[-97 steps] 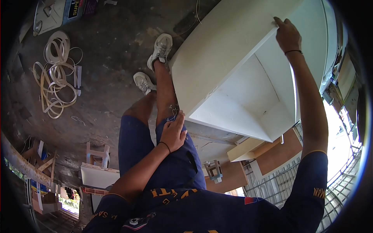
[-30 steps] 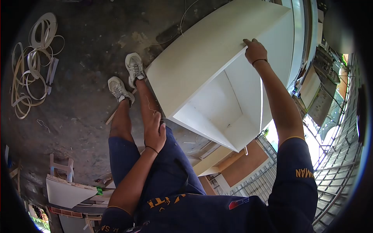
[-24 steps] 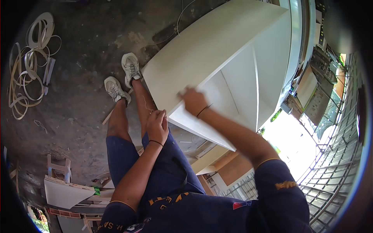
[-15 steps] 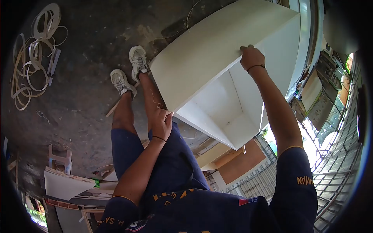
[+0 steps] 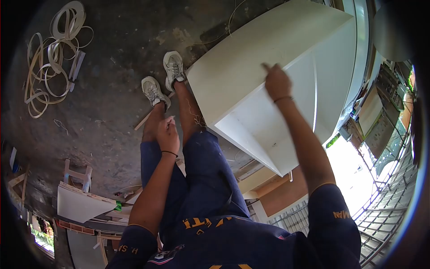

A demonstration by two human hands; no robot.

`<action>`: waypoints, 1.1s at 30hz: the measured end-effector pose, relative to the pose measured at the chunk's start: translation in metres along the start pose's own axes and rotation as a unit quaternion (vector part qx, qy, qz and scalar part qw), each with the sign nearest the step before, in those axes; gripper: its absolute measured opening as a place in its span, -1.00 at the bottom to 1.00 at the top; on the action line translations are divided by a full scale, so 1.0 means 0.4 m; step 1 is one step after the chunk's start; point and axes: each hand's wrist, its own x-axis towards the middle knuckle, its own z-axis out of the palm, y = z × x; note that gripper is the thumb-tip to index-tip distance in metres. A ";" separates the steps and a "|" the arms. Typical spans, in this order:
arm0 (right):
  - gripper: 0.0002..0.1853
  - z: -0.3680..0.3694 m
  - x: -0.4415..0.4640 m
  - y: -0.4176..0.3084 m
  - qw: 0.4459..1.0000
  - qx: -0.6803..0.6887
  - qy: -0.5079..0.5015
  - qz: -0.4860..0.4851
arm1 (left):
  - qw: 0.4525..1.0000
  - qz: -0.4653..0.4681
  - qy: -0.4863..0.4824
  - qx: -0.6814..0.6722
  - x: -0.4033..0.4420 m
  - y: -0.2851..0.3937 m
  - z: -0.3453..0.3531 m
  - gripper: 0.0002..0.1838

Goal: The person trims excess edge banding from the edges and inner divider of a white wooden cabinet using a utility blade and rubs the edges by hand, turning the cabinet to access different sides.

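A large white box-shaped cabinet (image 5: 251, 67) stands tilted in my view, its open side toward me. My right hand (image 5: 277, 83) is at the front edge of its broad panel, blurred, with one finger or thumb pointing out over the surface. Whether it grips anything is hidden by the blur. My left hand (image 5: 169, 136) is raised above my leg, apart from the cabinet, fingertips pinched together. A tiny pale bit shows at those fingertips, too small to name. Thin curly strands (image 5: 195, 115) appear beside my shin, near the cabinet's corner.
Loose coils of edge-banding strip (image 5: 53, 67) lie on the dark floor to the left. A thin wooden stick (image 5: 142, 122) lies by my shoes (image 5: 154, 92). A small stool (image 5: 78, 174) and a white board (image 5: 83, 204) are at lower left. Metal grating (image 5: 389, 210) runs along the right.
My left hand has left the cabinet's near corner and moved left and slightly up. My right hand has slid down and left along the panel's edge. The view has shifted a little.
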 end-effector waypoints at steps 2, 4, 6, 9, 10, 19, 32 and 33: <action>-0.58 -0.030 0.045 0.119 0.999 -0.027 0.030 0.032 | 0.999 -0.026 -0.034 -0.004 -0.015 -0.006 0.026 -0.81; -0.59 -0.011 0.027 0.127 0.998 -0.024 0.057 0.001 | 0.999 -0.022 -0.035 -0.010 -0.026 0.000 0.040 -0.79; -0.57 0.074 -0.037 0.076 0.995 0.003 0.096 -0.039 | 0.999 -0.022 -0.042 -0.013 -0.032 -0.002 0.029 -0.78; -0.54 0.145 -0.203 -0.164 0.996 0.037 -0.023 -0.076 | 0.991 -0.092 -0.021 -0.096 -0.008 -0.007 0.000 -0.74; -0.56 0.186 -0.282 -0.256 0.990 0.034 -0.023 -0.134 | 0.991 -0.088 -0.025 -0.094 0.006 -0.019 -0.017 -0.74; -0.60 0.139 -0.189 -0.132 0.994 0.050 0.094 -0.013 | 0.988 -0.092 0.005 -0.120 0.070 -0.021 -0.121 -0.65; -0.63 0.207 -0.327 -0.334 0.992 0.119 0.050 -0.013 | 0.958 -0.207 -0.111 -0.164 -0.031 -0.095 -0.198 -0.59; -0.63 0.165 -0.264 -0.258 0.984 0.128 0.124 0.006 | 0.960 -0.199 -0.123 -0.152 -0.032 -0.107 -0.195 -0.59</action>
